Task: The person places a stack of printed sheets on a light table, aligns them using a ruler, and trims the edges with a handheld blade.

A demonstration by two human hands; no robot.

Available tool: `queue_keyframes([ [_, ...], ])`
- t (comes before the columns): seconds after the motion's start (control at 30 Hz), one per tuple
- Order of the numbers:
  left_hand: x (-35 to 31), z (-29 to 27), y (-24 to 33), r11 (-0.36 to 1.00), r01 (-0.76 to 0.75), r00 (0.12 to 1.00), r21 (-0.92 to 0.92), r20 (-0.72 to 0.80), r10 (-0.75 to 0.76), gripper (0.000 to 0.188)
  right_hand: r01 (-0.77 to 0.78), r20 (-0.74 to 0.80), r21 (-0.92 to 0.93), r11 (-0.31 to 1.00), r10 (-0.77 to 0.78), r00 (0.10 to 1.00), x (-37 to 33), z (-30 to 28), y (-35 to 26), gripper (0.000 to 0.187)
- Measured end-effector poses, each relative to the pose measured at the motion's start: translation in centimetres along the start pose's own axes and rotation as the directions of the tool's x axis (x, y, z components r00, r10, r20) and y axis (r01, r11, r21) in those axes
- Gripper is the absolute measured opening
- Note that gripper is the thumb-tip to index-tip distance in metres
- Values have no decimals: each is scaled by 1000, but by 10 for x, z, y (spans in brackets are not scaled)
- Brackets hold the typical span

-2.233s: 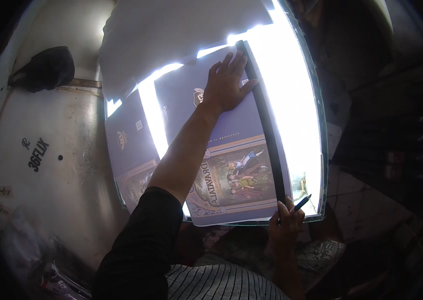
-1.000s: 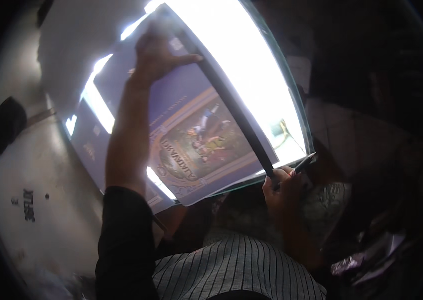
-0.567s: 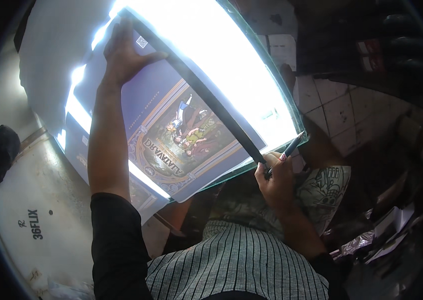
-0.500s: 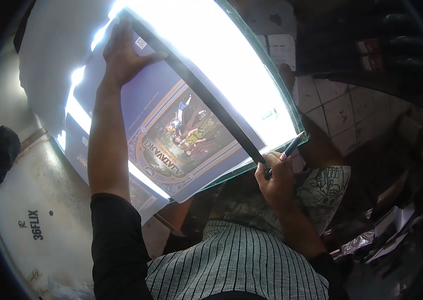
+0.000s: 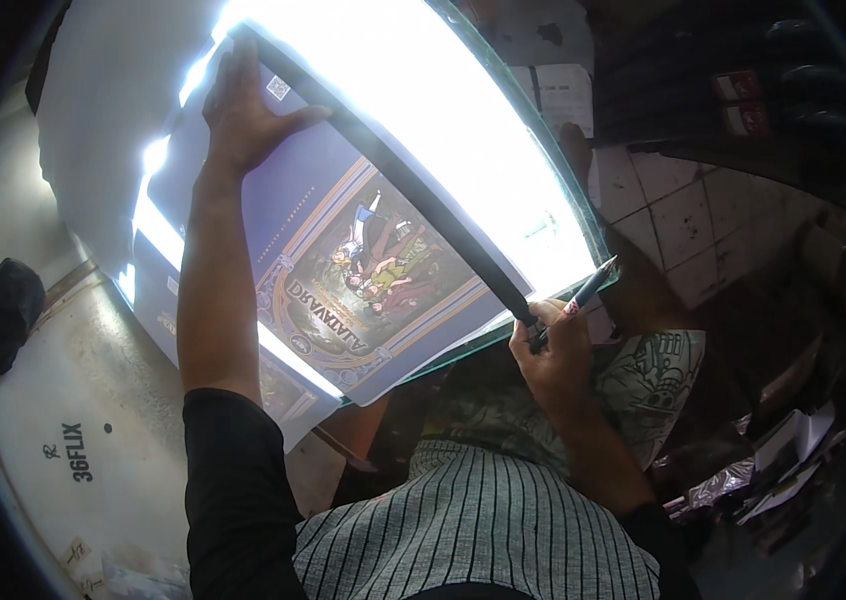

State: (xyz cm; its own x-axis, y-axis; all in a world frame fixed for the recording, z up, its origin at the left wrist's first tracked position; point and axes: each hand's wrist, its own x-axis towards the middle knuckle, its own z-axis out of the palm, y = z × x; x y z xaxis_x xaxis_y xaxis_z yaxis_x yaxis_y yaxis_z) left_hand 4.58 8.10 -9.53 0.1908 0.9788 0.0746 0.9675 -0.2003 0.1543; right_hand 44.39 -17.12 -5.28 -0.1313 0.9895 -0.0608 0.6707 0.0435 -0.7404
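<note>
Left hand (image 5: pixel 248 115) is spread flat on the printed sheet (image 5: pixel 363 270); right hand (image 5: pixel 553 350) grips a pen (image 5: pixel 588 290) against the black straightedge (image 5: pixel 413 185). Firm pressure is advised.

The person wears a black long-sleeved layer; the sleeves are pushed up so each ends well back from the hand, leaving the forearms bare. Over the chest sits a pale grey shirt with thin dark vertical stripes. The left hand (image 5: pixel 243 115) and the right hand (image 5: pixel 551 352) are bare, without gloves.
</note>
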Motion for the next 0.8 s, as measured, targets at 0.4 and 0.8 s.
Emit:
queue_keyframes([
  [0.4,1,-1,4,1000,12,1000,4,6,-12,135,1,14,-4,1000,-1,1000,1,-1,3,42],
  [0.8,-3,1,2,999,30,999,16,27,-30,135,-44,25,29,999,44,999,-1,1,1,44],
])
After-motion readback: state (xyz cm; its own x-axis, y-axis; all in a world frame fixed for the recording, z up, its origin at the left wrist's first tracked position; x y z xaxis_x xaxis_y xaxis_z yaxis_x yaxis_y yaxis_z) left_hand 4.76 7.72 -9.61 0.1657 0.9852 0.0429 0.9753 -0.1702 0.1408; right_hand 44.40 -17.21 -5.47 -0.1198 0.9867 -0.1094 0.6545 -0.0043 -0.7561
